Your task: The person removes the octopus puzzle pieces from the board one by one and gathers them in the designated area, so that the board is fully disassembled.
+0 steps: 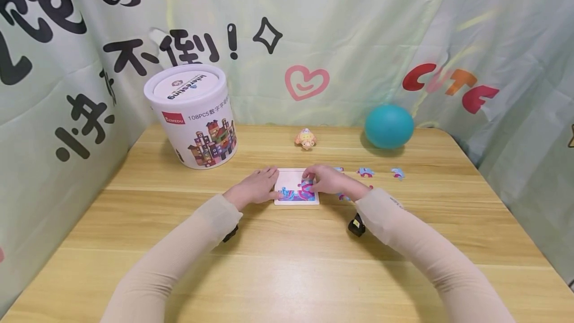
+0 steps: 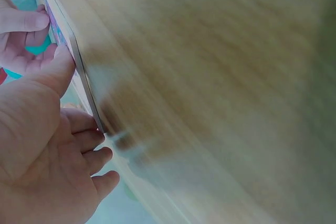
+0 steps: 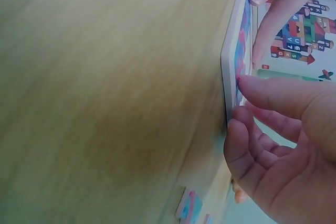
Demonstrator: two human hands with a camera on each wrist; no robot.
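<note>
A small white-framed jigsaw board point(image 1: 287, 176) lies on the table with pink, blue and purple pieces along its lower part. My left hand point(image 1: 257, 186) rests at the board's left side, fingers fairly straight. In the left wrist view its thumb point(image 2: 64, 69) presses the board's near edge. Over the board's right side, my right hand point(image 1: 329, 179) bends its thumb and fingers round a pink-and-blue puzzle piece point(image 1: 307, 187). The right wrist view shows that thumb point(image 3: 262, 92) touching the board's face, while the fingers hide part of the piece.
Loose puzzle pieces lie to the right, among them one piece point(image 1: 365, 172) and another point(image 1: 397, 173). A white block bucket point(image 1: 197, 123) stands at the back left. Behind the board sit a small figurine point(image 1: 306, 139) and a teal balloon point(image 1: 389, 126). A curtain backs the table.
</note>
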